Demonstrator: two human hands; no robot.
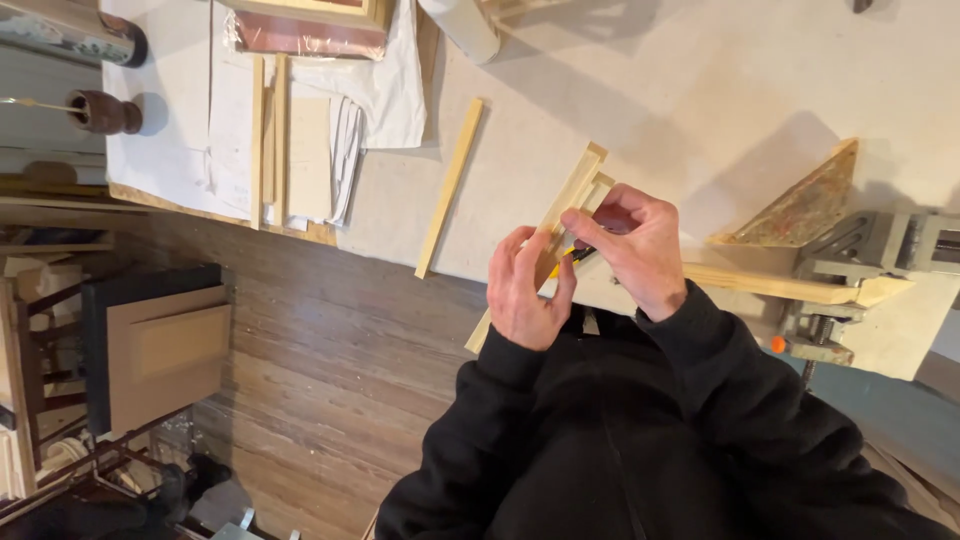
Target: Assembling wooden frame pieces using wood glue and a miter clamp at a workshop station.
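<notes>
At the bench edge, the wooden moulding strip (560,215) was pinched by the left hand (528,292). A yellow pencil (566,256) was pinched by the right hand (635,250) against it; marking appeared underway. At ten o'clock, a loose wooden slat (450,187) lay untouched.

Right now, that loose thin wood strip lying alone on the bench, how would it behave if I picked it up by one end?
The loose wood strip looks long and thin, so probably light, and it may bow slightly. Its flat faces suggest it would slide, not roll, on the workbench. It lies clear of the left hand and right hand.
</notes>
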